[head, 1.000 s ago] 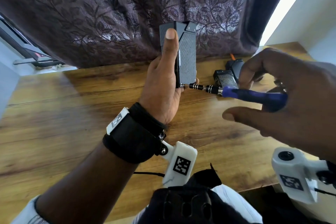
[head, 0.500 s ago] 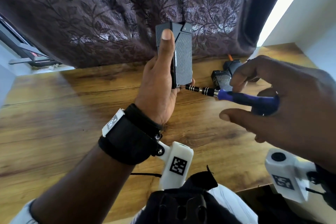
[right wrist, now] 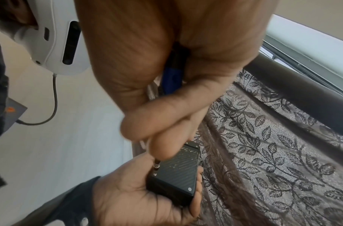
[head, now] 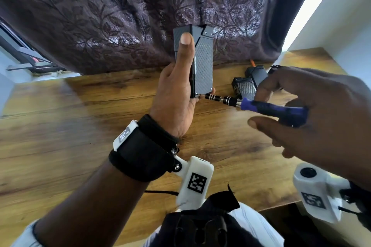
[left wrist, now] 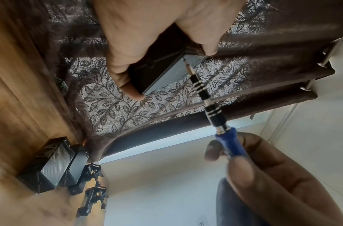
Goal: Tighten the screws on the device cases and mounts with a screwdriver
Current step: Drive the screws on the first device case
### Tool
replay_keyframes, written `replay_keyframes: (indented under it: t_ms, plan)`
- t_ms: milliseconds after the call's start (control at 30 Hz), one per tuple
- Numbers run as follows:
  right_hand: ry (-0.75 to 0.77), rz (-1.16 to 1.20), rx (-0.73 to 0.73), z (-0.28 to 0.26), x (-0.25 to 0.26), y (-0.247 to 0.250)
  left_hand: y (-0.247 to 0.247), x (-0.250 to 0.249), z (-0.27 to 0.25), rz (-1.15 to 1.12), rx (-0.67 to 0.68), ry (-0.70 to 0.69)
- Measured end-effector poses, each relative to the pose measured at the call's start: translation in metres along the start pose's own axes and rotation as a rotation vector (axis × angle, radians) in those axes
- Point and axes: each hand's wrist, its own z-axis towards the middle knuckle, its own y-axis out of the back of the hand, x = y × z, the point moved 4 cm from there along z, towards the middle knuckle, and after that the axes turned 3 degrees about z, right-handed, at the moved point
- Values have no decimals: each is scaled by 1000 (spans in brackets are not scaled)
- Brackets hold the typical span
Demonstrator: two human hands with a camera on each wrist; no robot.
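Observation:
My left hand [head: 176,90] grips a black carbon-pattern device case [head: 202,62] upright above the wooden table, thumb along its near face. The same case [right wrist: 176,172] shows in the right wrist view, and as a dark box [left wrist: 163,71] in the left wrist view. My right hand [head: 313,110] pinches the blue handle of a screwdriver [head: 261,105]. Its black banded shaft [left wrist: 203,91] points left, and the tip sits at a screw in the case's lower corner.
Two more black cases [head: 251,82] lie on the table [head: 80,126] at the back right, with a black mount [left wrist: 95,192] beside them. A dark leaf-pattern curtain [head: 120,16] hangs right behind the table. A black bag [head: 200,226] lies at my lap.
The left hand, case and screwdriver hold nearly the same place. The fingers of the right hand have shifted slightly on the blue handle.

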Motion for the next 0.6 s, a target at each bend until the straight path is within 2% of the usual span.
replay_keyframes:
  t_ms: [200, 367, 467, 600]
  plan:
    - [-71, 99, 2, -2, -3, 0, -1, 1, -2, 2, 6, -8]
    - [-70, -13, 21, -1, 0, -2, 1, 2, 0, 13, -6, -6]
    - [-46, 59, -26, -1, -1, -1, 1, 4, 0, 9, -4, -3]
    - [-69, 122, -4, -2, 0, 0, 1, 1, 0, 6, 1, -9]
